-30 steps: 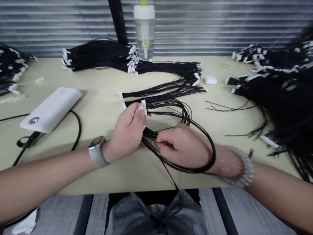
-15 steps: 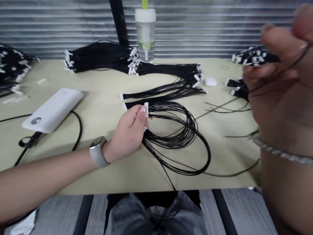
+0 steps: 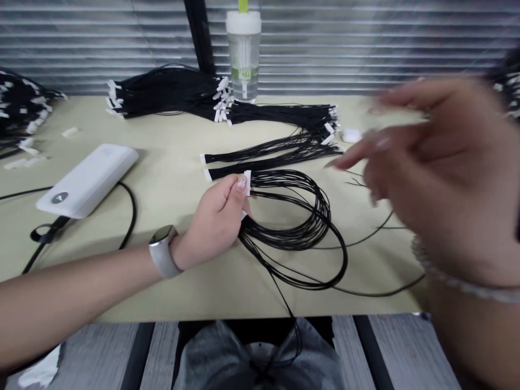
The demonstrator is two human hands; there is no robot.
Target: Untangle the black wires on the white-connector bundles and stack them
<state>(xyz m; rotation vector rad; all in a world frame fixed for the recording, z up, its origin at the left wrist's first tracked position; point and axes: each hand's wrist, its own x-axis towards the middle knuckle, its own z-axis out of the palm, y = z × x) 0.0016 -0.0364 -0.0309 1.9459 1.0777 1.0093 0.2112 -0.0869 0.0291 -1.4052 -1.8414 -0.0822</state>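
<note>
Between its thumb and fingers, my left hand (image 3: 215,219) pinches a white connector (image 3: 247,184) of a black wire harness (image 3: 300,241). The harness wires curl in loops to the right of that hand, and thin strands hang over the table edge. A second white piece shows partly below the fingers. My right hand (image 3: 450,184) is raised over the right side, close to the camera and blurred. Its fingers are apart, and no wire shows in them. Beyond the left hand lie two flat bundles of black wires (image 3: 260,154) with white end connectors.
A white power bank (image 3: 89,181) with a black cable sits at left. Bundled harnesses (image 3: 166,95) lie along the back, beside a clear bottle (image 3: 245,59). A small white case (image 3: 351,135) rests at right of centre. More harnesses (image 3: 20,105) pile up far left.
My right hand has moved left and forward, and the thin black wire in it has left its fingers. My left hand keeps its pinch on the connector, almost still.
</note>
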